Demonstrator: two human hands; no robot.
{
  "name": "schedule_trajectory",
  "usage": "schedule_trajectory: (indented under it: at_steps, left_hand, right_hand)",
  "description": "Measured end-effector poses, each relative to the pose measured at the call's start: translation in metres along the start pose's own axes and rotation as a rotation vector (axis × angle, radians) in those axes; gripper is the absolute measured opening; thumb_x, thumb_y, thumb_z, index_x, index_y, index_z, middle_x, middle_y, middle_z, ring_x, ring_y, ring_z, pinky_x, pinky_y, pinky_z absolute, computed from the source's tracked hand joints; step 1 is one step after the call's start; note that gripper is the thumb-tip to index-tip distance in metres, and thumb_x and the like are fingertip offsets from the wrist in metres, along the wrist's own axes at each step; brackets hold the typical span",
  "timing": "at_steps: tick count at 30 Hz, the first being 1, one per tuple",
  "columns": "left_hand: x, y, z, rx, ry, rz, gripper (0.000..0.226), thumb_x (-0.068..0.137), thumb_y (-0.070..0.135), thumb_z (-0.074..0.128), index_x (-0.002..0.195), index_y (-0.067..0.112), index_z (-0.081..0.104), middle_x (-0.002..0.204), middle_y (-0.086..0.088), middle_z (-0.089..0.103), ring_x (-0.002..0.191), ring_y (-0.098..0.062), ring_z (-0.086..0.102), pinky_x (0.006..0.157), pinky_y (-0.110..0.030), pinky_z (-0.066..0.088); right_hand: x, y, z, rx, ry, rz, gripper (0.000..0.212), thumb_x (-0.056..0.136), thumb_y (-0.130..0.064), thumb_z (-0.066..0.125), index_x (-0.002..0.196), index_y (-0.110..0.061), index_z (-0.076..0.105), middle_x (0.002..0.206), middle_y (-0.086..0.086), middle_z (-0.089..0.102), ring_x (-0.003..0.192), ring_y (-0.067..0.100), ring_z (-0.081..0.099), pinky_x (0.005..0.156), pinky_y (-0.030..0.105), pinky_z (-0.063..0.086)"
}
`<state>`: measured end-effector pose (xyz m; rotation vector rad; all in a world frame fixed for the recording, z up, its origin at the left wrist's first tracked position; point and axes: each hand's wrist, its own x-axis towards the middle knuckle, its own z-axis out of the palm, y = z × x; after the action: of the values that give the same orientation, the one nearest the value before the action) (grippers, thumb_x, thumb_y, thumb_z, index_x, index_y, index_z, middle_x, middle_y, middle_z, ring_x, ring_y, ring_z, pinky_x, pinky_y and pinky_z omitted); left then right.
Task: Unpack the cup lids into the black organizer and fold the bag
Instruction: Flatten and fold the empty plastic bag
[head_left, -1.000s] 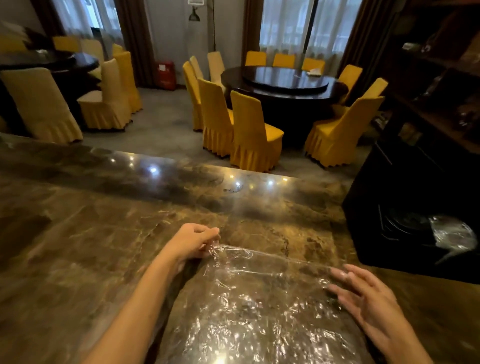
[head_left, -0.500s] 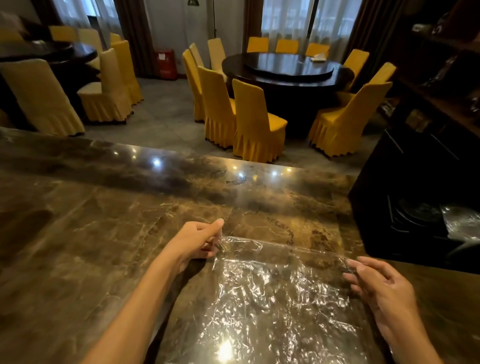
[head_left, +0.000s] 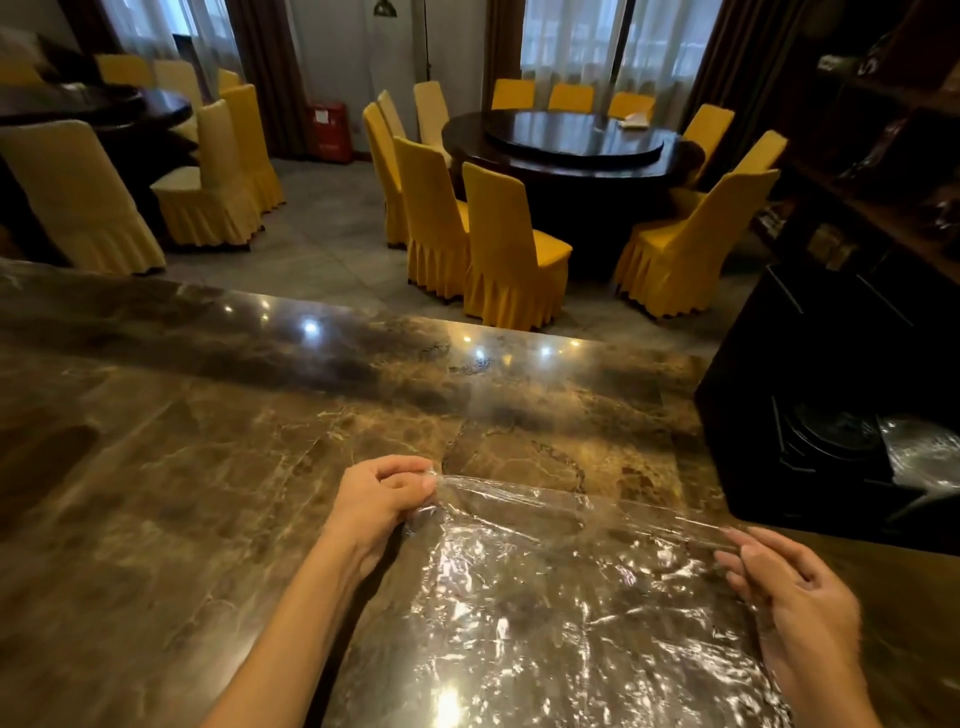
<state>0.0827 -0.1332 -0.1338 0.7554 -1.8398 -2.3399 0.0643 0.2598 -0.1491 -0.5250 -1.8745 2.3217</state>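
Observation:
A clear, crinkled plastic bag (head_left: 561, 613) lies flat on the brown marble counter (head_left: 208, 467) in front of me. My left hand (head_left: 379, 499) pinches the bag's far left corner between thumb and fingers. My right hand (head_left: 789, 587) grips the far right corner, and the far edge between the hands is lifted slightly off the counter. The black organizer (head_left: 810, 395) stands at the counter's right end, with dark round cup lids (head_left: 836, 431) and some shiny clear plastic (head_left: 924, 452) inside it.
Beyond the counter's far edge is a dining room with a dark round table (head_left: 571, 140) ringed by yellow-covered chairs (head_left: 509, 249). A second table and chairs stand at the far left. Dark shelving (head_left: 883, 130) rises on the right, behind the organizer.
My right hand went from open fingers resting on the bag to pinching its far right corner. The left hand kept its hold, and the bag's far edge has risen a little.

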Motion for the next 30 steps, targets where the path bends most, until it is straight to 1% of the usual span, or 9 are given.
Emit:
schedule_trajectory:
  at_steps: [2, 5, 8, 11, 16, 21, 25, 28, 30]
  left_hand:
    - [0.000, -0.001, -0.007, -0.056, 0.030, 0.000, 0.025, 0.077, -0.013, 0.074, 0.100, -0.003, 0.072, 0.075, -0.012, 0.073, 0.062, -0.012, 0.069, 0.058, -0.018, 0.056]
    - [-0.003, -0.001, -0.012, -0.072, -0.063, -0.033, 0.026, 0.077, -0.012, 0.073, 0.100, -0.001, 0.074, 0.080, -0.013, 0.075, 0.065, -0.013, 0.071, 0.056, -0.018, 0.056]
    - [-0.004, -0.002, -0.010, -0.074, -0.163, -0.051, 0.023, 0.073, 0.007, 0.079, 0.096, 0.008, 0.079, 0.088, -0.014, 0.075, 0.074, -0.018, 0.069, 0.067, -0.027, 0.060]
    - [0.000, 0.003, -0.006, -0.045, -0.150, -0.073, 0.020, 0.086, 0.026, 0.073, 0.095, 0.009, 0.080, 0.084, -0.011, 0.073, 0.071, -0.019, 0.062, 0.069, -0.034, 0.055]
    - [-0.001, 0.013, 0.000, 0.194, -0.047, 0.095, 0.019, 0.088, 0.015, 0.073, 0.076, 0.001, 0.076, 0.071, -0.016, 0.062, 0.063, -0.023, 0.052, 0.055, -0.025, 0.045]
    - [-0.004, 0.014, 0.002, 0.491, 0.053, 0.205, 0.024, 0.092, 0.013, 0.067, 0.072, 0.001, 0.072, 0.061, -0.007, 0.064, 0.054, -0.011, 0.054, 0.058, -0.027, 0.046]
    - [-0.003, 0.009, 0.006, 0.215, 0.226, 0.148, 0.024, 0.097, -0.002, 0.053, 0.076, -0.004, 0.065, 0.062, -0.011, 0.062, 0.045, -0.009, 0.051, 0.047, -0.021, 0.046]
    - [-0.001, 0.008, 0.004, 0.087, 0.124, 0.063, 0.026, 0.100, 0.008, 0.055, 0.081, -0.005, 0.067, 0.067, -0.012, 0.064, 0.055, -0.016, 0.054, 0.050, -0.025, 0.047]
    - [0.001, 0.007, 0.005, 0.179, 0.032, 0.040, 0.030, 0.099, 0.020, 0.061, 0.086, -0.005, 0.071, 0.071, -0.014, 0.066, 0.061, -0.023, 0.057, 0.054, -0.029, 0.049]
  right_hand:
    - [0.003, -0.001, -0.003, 0.037, 0.005, 0.021, 0.014, 0.092, 0.000, 0.061, 0.103, -0.007, 0.067, 0.098, 0.015, 0.077, 0.074, 0.021, 0.077, 0.061, 0.021, 0.060]
    - [0.006, -0.004, -0.001, 0.029, -0.092, 0.092, 0.019, 0.097, -0.014, 0.056, 0.115, -0.013, 0.064, 0.096, 0.019, 0.077, 0.082, 0.031, 0.076, 0.067, 0.032, 0.063]
    - [0.007, -0.014, 0.009, -0.014, -0.179, 0.134, 0.036, 0.088, -0.028, 0.064, 0.122, -0.022, 0.060, 0.097, 0.018, 0.077, 0.085, 0.037, 0.075, 0.065, 0.035, 0.063]
    - [0.009, -0.021, 0.016, -0.078, -0.199, 0.120, 0.045, 0.076, -0.025, 0.072, 0.121, -0.025, 0.062, 0.096, 0.015, 0.078, 0.077, 0.031, 0.076, 0.056, 0.028, 0.061]
    - [0.014, -0.021, 0.017, -0.142, -0.196, 0.101, 0.039, 0.075, -0.015, 0.074, 0.113, -0.021, 0.066, 0.093, 0.018, 0.077, 0.070, 0.021, 0.075, 0.054, 0.022, 0.058]
    - [0.012, -0.019, 0.016, -0.145, -0.156, 0.052, 0.038, 0.070, -0.014, 0.075, 0.108, -0.018, 0.069, 0.088, 0.018, 0.077, 0.067, 0.020, 0.074, 0.055, 0.021, 0.058]
    - [0.013, -0.021, 0.007, -0.095, -0.095, 0.034, 0.039, 0.066, -0.015, 0.075, 0.104, -0.020, 0.071, 0.089, 0.017, 0.077, 0.069, 0.020, 0.075, 0.058, 0.022, 0.059]
    - [0.009, -0.022, 0.009, -0.117, -0.155, 0.023, 0.039, 0.071, -0.014, 0.073, 0.109, -0.022, 0.070, 0.090, 0.016, 0.077, 0.076, 0.023, 0.076, 0.061, 0.022, 0.060]
    - [0.006, -0.023, 0.014, -0.134, -0.181, 0.002, 0.041, 0.072, -0.014, 0.072, 0.112, -0.021, 0.068, 0.088, 0.016, 0.077, 0.076, 0.024, 0.076, 0.062, 0.022, 0.060]
